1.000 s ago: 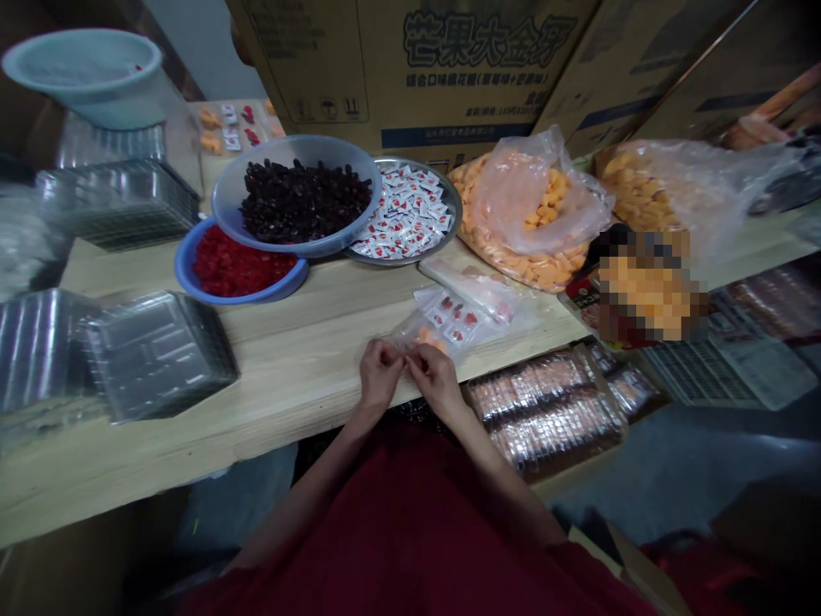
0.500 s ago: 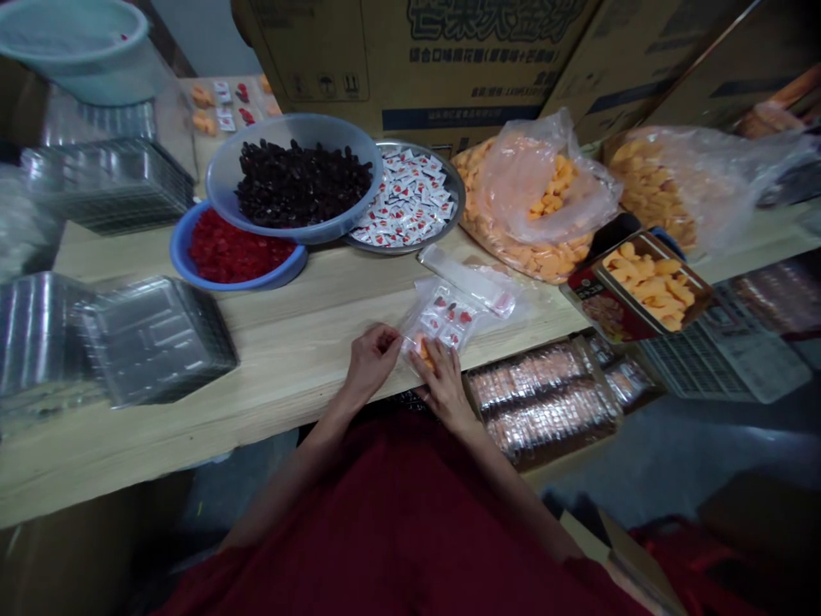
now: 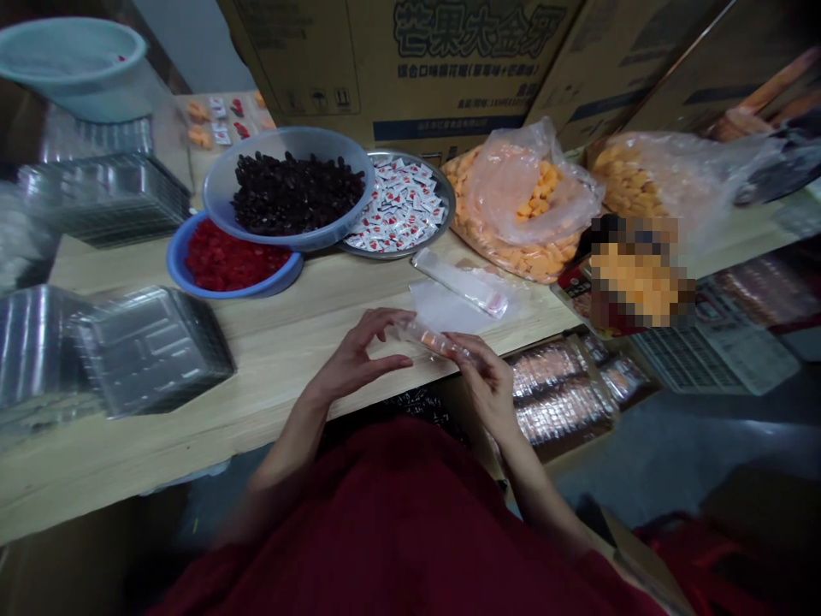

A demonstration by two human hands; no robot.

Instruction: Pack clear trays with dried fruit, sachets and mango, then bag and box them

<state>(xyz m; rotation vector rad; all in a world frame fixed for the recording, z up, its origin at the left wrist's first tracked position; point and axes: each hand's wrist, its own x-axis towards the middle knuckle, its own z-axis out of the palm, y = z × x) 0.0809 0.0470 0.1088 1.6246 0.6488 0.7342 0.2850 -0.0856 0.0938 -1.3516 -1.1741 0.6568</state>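
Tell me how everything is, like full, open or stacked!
Left hand: thumb and fingers apart
Right hand: closed on packet
Clear packet: held up
Pale bowl: full of dark pieces
Blue bowl: holding red pieces
Metal tray: full of sachets
Big orange bag: open, pieces showing
Clear trays: stacked

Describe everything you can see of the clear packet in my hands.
The clear packet looks like thin, glossy plastic, with orange and whitish contents showing through. It appears long and narrow, seen nearly edge-on, slanting down from its left end to its right. The right hand grips its right end; the left hand is at the other end, its thumb spread away. It lies in view over the front part of the table. Whether it is sealed, I cannot tell.
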